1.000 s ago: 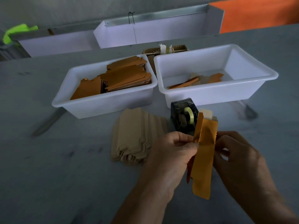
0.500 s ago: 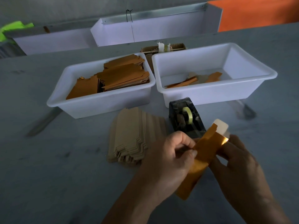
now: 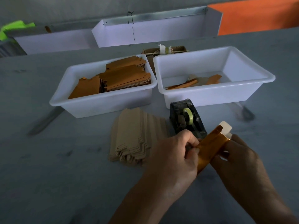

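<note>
White left tub [image 3: 103, 101] of cards [image 3: 127, 78], right tub [image 3: 210, 96] few strips [image 3: 182, 84], sleeve [image 3: 210, 146] gripped

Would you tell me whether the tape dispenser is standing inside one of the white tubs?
No, the tape dispenser stands on the table, just in front of the right tub.

The light is dim and cool, leaving everything greyish. A wide grey bench [image 3: 48, 175], faintly smudged, fills the near ground and runs to the far edge. Along that far edge stand two long white sheet-metal troughs, one at the left [image 3: 53, 41] and one right of it [image 3: 161, 33] with a thin dark wire [image 3: 131, 16] hooked over its rim. Behind them rises a plain grey wall [image 3: 80, 7]. An orange panel [image 3: 258, 15] glows at the far right, and something bright green [image 3: 14, 26] lies at the far left.
</note>
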Tool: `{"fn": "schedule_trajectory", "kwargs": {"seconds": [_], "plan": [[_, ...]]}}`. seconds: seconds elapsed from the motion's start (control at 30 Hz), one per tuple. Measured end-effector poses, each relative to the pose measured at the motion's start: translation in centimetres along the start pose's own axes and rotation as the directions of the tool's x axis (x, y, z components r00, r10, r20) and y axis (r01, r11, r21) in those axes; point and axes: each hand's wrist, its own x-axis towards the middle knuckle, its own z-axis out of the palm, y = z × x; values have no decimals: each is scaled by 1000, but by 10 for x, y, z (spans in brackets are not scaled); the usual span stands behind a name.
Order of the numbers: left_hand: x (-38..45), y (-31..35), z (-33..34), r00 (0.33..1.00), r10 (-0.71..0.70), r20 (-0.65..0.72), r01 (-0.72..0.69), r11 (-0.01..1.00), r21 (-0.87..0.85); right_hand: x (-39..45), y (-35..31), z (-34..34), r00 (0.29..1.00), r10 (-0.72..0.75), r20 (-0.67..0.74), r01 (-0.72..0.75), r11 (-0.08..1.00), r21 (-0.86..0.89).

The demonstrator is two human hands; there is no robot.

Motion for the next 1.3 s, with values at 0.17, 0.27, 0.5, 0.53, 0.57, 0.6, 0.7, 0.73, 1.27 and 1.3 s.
{"fn": "schedule_trajectory", "kwargs": {"seconds": [0.17,0.27,0.5,0.53,0.57,0.6,0.7,0.73,1.27,1.3], "plan": [[-4,-2,1,998,-54,18,55,995,-82,1,22,-11,985,156,74,-163,980,111],[1,-7,-4,977,-185,103,208,931,-301,-13,25,-19,987,135,83,-155,940,305],[-3,-10,-6,938,-325,121,326,706,-629,-17,13,-45,986,-98,137,25,888,459],[-4,-11,-6,940,-326,98,312,714,-627,-16,4,-44,970,-157,187,52,881,471],[-6,-11,-6,942,-327,80,303,720,-624,-16,-4,-42,950,-206,233,73,876,477],[-8,-12,-6,941,-332,69,299,716,-631,-14,-11,-40,934,-239,267,84,870,485],[-13,-12,-8,933,-355,55,302,693,-654,-11,-23,-32,906,-277,320,73,847,527],[-15,-13,-9,933,-356,40,296,703,-647,-9,-25,-30,905,-278,320,63,834,548],[-21,-10,-16,955,-275,-107,168,805,-569,-1,-30,-13,953,-112,281,-77,809,582],[-21,-10,-15,957,-266,-119,158,816,-556,0,-30,-12,955,-105,278,-80,810,581]]}}
